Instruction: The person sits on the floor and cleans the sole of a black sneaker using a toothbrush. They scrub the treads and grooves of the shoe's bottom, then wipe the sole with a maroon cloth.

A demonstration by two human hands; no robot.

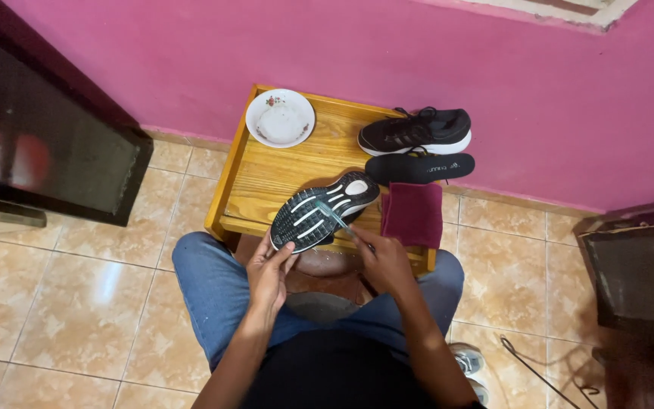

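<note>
**Sole-up sneaker getting brushed over a little wooden bench**

So the person sits low with knees apart in blue jeans, and the small honey-coloured wooden bench [266,178] is pulled right up in front of them against the pink wall, which keeps everything within easy reach.

The left hand [270,274] grips the heel end of a black sneaker with a white-striped rubber sole [325,210], fingers curled tight round the edge. It's turned sole-up and tilted toward the face, I'd guess so the tread grooves are easy to see and get at. The shoe hovers over the near edge of the bench, not resting flat on it.

The right hand [382,261] is closed round the handle of a thin, pale, see-through toothbrush [334,216], with the head end lying across the middle of the sole.

Around it: a white ceramic saucer with a small flower print [280,118] sits at the far left corner, out of elbow range. The matching black sneaker [416,131] stands upright at the far right, a black insole [419,167] lies just in front of it, and a folded maroon cloth [413,213] is right beside the brushing hand, handy for wiping I suppose. A loose black lace [539,373] trails on the tiled floor.
</note>
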